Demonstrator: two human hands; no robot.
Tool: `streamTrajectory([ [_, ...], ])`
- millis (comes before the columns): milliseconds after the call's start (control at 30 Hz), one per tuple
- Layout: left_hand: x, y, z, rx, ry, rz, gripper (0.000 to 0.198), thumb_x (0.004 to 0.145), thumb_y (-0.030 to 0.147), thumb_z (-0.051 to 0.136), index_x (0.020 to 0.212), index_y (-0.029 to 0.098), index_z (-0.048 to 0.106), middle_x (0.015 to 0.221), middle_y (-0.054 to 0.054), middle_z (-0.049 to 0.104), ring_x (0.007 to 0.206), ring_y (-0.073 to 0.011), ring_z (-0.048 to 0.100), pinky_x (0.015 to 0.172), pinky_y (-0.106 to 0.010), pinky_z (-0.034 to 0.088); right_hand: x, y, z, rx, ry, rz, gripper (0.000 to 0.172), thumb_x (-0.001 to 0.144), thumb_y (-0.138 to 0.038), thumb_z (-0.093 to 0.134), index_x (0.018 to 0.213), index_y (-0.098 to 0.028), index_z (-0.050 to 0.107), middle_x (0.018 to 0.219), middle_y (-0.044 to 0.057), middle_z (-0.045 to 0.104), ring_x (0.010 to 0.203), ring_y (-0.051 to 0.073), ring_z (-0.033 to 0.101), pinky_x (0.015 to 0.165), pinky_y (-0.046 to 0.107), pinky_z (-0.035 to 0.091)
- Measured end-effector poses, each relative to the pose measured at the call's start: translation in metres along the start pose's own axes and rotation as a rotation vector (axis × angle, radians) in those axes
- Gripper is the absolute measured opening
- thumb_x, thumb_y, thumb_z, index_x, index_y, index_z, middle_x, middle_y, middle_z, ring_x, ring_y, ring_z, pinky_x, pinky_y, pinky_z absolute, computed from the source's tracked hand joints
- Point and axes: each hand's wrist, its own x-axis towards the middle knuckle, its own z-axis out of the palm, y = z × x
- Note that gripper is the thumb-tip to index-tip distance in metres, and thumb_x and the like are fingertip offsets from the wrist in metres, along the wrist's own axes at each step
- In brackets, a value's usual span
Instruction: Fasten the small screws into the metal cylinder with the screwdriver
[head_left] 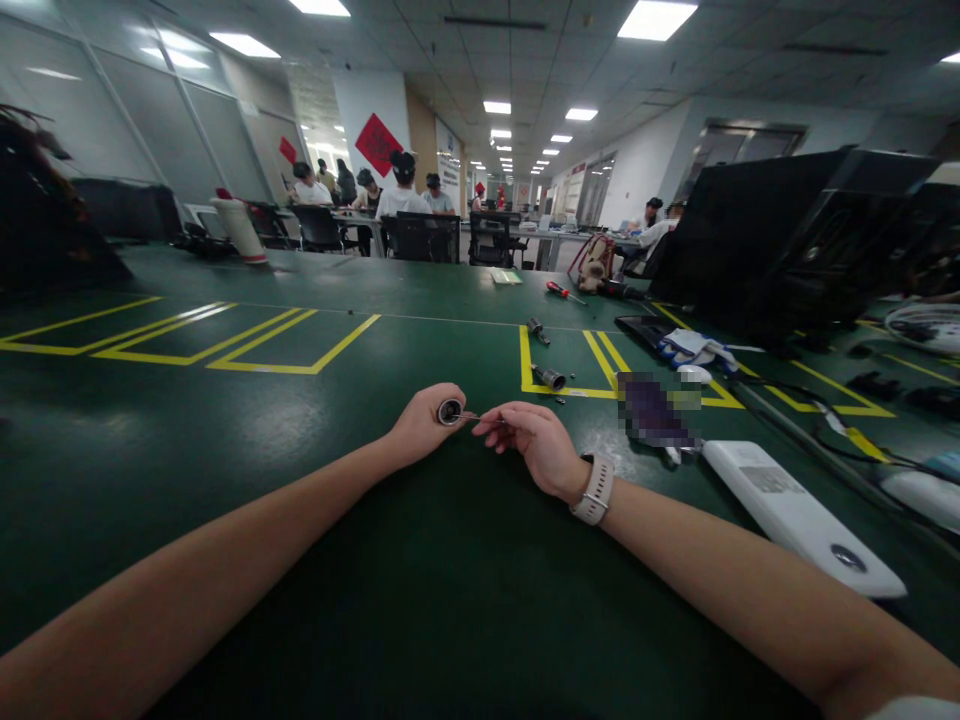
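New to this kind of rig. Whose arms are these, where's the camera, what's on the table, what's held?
No machine here: these are a person's bare arms, seen by one camera worn on their head, looking forward and down. The left hand holds a metal cylinder, open end toward the camera. The right hand has its fingertips at a thin piece beside it; whether they pinch it is too small to tell. On the green table lie metal fittings within yellow tape lines, a red-handled screwdriver farther off, and gloves and a long white device to the right.
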Motion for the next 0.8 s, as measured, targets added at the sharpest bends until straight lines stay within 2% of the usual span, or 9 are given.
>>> streamTrajectory([
  [200, 0.0002, -0.0008, 0.0002, -0.037, 0.002, -0.016, 0.02, 0.073, 0.032, 0.06, 0.065, 0.017, 0.048, 0.062, 0.003, 0.047, 0.059, -0.0113, 0.045, 0.055, -0.023, 0.036, -0.0004, 0.0007, -0.0006, -0.009, -0.016, -0.013, 0.02, 0.078, -0.026, 0.053, 0.079, -0.016, 0.07, 0.08, 0.006, 0.071, 0.065, 0.013, 0.058, 0.059, 0.026, 0.04],
  [333, 0.0002, 0.0007, 0.0002, 0.053, -0.009, -0.03, 0.017, 0.074, 0.027, 0.059, 0.065, 0.017, 0.049, 0.063, 0.003, 0.048, 0.059, -0.0117, 0.046, 0.056, -0.024, 0.036, -0.0007, 0.0001, 0.0016, -0.03, 0.039, -0.024, 0.018, 0.077, -0.026, 0.055, 0.076, -0.016, 0.07, 0.077, 0.006, 0.071, 0.063, 0.013, 0.056, 0.058, 0.026, 0.039],
  [467, 0.0001, 0.0016, 0.0, 0.111, -0.024, -0.026, 0.015, 0.074, 0.024, 0.058, 0.064, 0.017, 0.049, 0.063, 0.003, 0.048, 0.059, -0.0118, 0.046, 0.056, -0.024, 0.036, -0.0006, 0.0002, 0.0012, -0.052, 0.026, -0.005, 0.019, 0.077, -0.026, 0.055, 0.077, -0.015, 0.071, 0.077, 0.006, 0.071, 0.064, 0.013, 0.057, 0.058, 0.026, 0.04],
  [633, 0.0002, -0.0004, 0.0006, 0.006, -0.043, -0.004, 0.019, 0.074, 0.03, 0.058, 0.064, 0.016, 0.048, 0.063, 0.003, 0.047, 0.059, -0.0106, 0.045, 0.055, -0.022, 0.036, 0.0013, 0.0014, -0.0017, -0.015, 0.006, 0.001, 0.02, 0.076, -0.024, 0.053, 0.077, -0.015, 0.071, 0.078, 0.006, 0.071, 0.063, 0.013, 0.057, 0.057, 0.026, 0.04],
  [800, -0.0007, -0.0015, 0.0014, -0.073, -0.064, 0.007, 0.016, 0.074, 0.027, 0.057, 0.065, 0.016, 0.049, 0.063, 0.004, 0.047, 0.059, -0.0093, 0.045, 0.054, -0.021, 0.036, 0.0017, 0.0036, -0.0036, -0.002, -0.026, -0.01, 0.022, 0.079, -0.025, 0.052, 0.08, -0.015, 0.071, 0.082, 0.007, 0.072, 0.064, 0.013, 0.058, 0.058, 0.026, 0.04],
])
